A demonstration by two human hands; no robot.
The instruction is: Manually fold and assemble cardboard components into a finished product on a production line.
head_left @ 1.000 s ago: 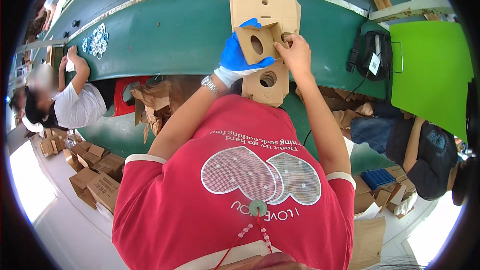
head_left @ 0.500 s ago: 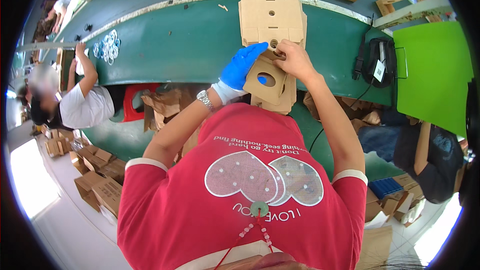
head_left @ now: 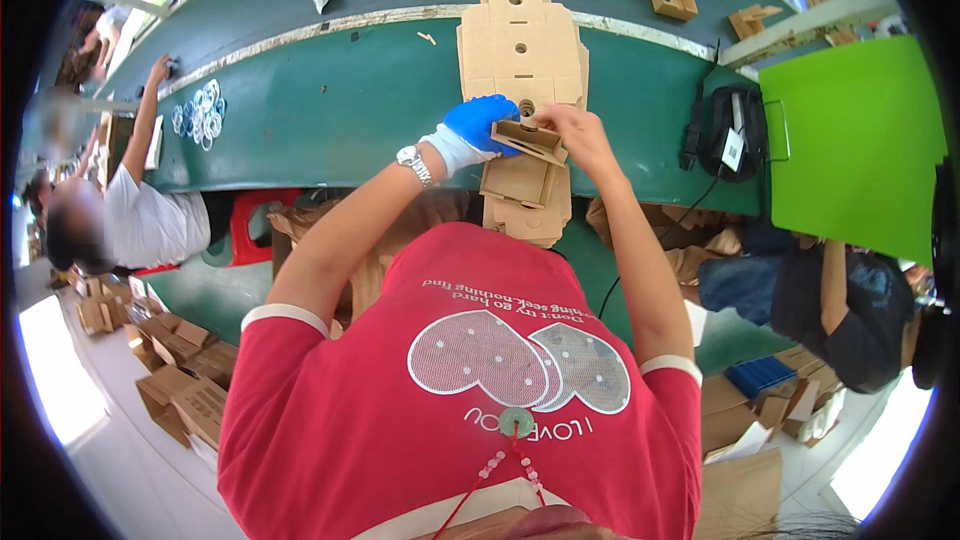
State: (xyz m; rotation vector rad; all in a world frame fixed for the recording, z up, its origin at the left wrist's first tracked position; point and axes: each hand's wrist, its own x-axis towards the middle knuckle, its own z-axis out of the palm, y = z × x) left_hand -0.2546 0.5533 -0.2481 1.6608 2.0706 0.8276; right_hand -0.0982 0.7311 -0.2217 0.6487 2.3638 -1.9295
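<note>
Right now, the left hand, in a blue and white glove (head_left: 478, 126), grips the left side of a bent brown cardboard piece (head_left: 518, 183). The bare right hand (head_left: 584, 142) has curled fingers at the piece's top right; I cannot tell if they pinch it. The piece is over a pile of flat brown cardboard sheets with round holes (head_left: 552, 55), at the near edge of the green table (head_left: 370, 110). It looks about half folded: some sides are bent up, but it is not a full box yet. The sheets below lie flat and unfolded. Pale letters show upside down on the red shirt (head_left: 320, 420). A white label (head_left: 733, 151) on the black bag (head_left: 716, 128) is too small to read.
</note>
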